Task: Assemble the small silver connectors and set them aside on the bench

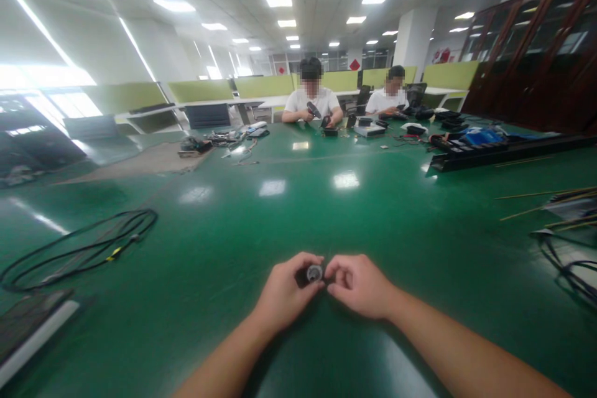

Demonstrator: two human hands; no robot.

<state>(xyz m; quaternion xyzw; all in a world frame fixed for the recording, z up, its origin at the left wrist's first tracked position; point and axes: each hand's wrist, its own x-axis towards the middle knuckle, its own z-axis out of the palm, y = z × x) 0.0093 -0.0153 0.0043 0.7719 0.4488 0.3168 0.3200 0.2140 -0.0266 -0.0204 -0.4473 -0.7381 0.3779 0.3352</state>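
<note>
Low in the middle of the head view, my left hand [284,291] grips a small round grey part [314,273] between thumb and forefinger. The part looks like a ring or short cylinder, its round end facing me with a dark hollow in it; its exact kind is too small to tell. Just to its right is my right hand [361,286], fingers curled, with forefinger and thumb tips slightly apart. I see nothing held there, though contact with the part's right edge cannot be ruled out. Both hands are over the green tabletop [224,224].
Coiled black cable [135,237] lies at left, above a dark, pale-edged object [41,329]. More black cable [559,261] and thin yellowish rods [527,211] are at right. Across the table sit two people, one holding a dark tool [314,110]. A long black channel [466,160] lies far right.
</note>
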